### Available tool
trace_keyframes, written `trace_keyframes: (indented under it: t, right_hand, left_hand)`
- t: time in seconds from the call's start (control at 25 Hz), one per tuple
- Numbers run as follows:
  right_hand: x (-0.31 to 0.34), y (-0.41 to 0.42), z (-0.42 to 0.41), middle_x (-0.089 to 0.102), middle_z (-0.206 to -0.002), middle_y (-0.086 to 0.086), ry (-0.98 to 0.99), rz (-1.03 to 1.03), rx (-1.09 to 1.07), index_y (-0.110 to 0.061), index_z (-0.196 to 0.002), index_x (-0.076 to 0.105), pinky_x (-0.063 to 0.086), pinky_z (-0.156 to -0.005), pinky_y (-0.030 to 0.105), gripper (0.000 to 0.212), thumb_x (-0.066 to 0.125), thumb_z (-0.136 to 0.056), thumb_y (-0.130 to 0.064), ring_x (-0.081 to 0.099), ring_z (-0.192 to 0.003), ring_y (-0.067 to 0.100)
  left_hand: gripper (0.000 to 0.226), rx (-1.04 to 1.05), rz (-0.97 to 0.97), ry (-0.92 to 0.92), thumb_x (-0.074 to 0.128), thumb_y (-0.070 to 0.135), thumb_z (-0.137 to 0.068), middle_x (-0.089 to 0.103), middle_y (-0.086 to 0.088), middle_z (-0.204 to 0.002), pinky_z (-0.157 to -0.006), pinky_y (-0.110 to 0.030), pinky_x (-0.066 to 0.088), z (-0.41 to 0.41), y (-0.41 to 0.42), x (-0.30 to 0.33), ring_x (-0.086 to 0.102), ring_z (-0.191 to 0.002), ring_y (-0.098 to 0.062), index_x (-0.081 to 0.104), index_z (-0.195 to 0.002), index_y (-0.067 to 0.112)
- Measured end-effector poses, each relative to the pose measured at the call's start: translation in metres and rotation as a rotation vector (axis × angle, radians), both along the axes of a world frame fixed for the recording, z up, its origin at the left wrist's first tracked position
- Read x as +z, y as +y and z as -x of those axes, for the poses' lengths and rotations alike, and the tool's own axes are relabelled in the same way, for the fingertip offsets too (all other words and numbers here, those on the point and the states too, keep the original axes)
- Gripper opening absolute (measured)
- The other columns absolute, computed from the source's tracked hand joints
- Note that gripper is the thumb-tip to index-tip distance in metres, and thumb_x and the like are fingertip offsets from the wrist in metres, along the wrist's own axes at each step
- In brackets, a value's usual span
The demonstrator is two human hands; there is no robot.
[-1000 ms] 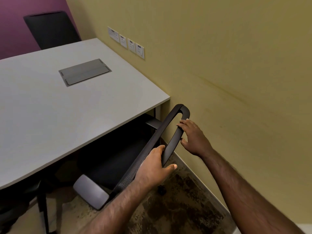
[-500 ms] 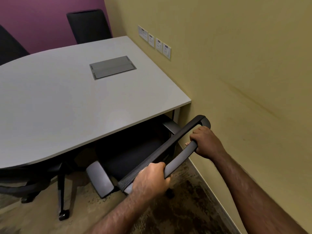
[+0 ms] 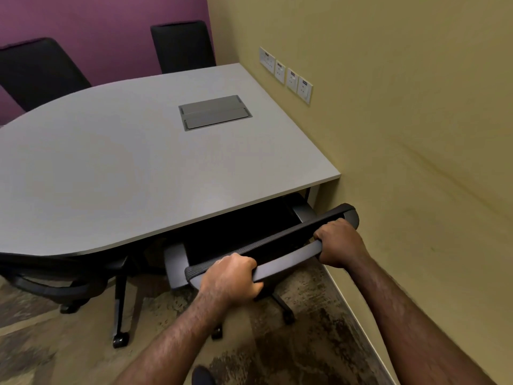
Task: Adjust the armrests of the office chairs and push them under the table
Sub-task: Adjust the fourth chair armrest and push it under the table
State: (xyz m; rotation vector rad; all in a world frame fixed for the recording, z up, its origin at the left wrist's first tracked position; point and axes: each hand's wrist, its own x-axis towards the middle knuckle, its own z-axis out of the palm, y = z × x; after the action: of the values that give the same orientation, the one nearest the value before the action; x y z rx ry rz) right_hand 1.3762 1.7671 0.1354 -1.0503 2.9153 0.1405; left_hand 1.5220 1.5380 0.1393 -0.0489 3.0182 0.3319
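My left hand point(image 3: 231, 276) and right hand point(image 3: 340, 241) both grip the chair backrest point(image 3: 280, 250) (seat already beneath the tabletop point(image 3: 116, 173)); I'm pushing in, next a straight final shove.

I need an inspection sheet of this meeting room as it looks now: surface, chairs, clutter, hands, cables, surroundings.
Surface: grey table, with a closed grey hatch set in its top.
Job's things: near chair, seat under the table, backrest top outside; its armrest shows beside the left hand.
Clutter: nothing seen.
Hands: left hand and right hand both grip the backrest's top edge.
Cables: nothing seen.
Surroundings: another chair at left; two chairs behind the table; wall sockets; patterned carpet.
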Motion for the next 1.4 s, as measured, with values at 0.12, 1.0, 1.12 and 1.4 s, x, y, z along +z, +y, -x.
trace_keyframes:
  t: [0.12,1.0,1.12,1.4]
  right_hand:
    - [0.001,-0.018,0.004,0.049,-0.059,-0.007,0.003,-0.034,-0.021,-0.024,-0.060,0.054,0.031,-0.066,0.032,0.004,0.057,-0.057,-0.023,0.051,-0.064,0.018]
    - [0.007,-0.089,0.102,0.053,-0.061,-0.005,-0.025,-0.070,-0.166,-0.019,-0.062,0.055,0.028,-0.066,0.032,0.004,0.055,-0.058,-0.019,0.048,-0.063,0.020]
    - [0.006,-0.094,0.114,0.050,-0.058,-0.005,-0.024,-0.072,-0.125,-0.021,-0.059,0.051,0.027,-0.065,0.033,0.006,0.057,-0.058,-0.021,0.046,-0.059,0.019]
    - [0.001,-0.093,0.133,0.040,-0.056,-0.005,0.027,-0.044,-0.064,-0.023,-0.059,0.049,0.025,-0.062,0.034,0.009,0.057,-0.058,-0.023,0.040,-0.058,0.020]
  left_hand:
    - [0.027,-0.004,0.031,0.018,0.049,0.056,-0.067,0.040,0.012,-0.060,-0.052,-0.027,0.036,0.011,-0.022,-0.002,0.045,-0.059,-0.011,0.048,-0.067,0.030]
    - [0.026,-0.092,-0.037,-0.030,0.054,0.050,-0.073,0.047,0.011,-0.062,-0.049,-0.026,0.033,0.130,-0.103,0.002,0.046,-0.057,-0.008,0.043,-0.062,0.030]
    - [0.023,-0.070,-0.025,-0.032,0.053,0.050,-0.072,0.047,0.011,-0.061,-0.049,-0.026,0.033,0.141,-0.108,0.002,0.046,-0.057,-0.008,0.044,-0.062,0.031]
    - [0.022,-0.062,0.010,-0.018,0.053,0.050,-0.072,0.044,0.011,-0.059,-0.047,-0.026,0.029,0.155,-0.110,0.002,0.045,-0.057,-0.009,0.046,-0.065,0.030]
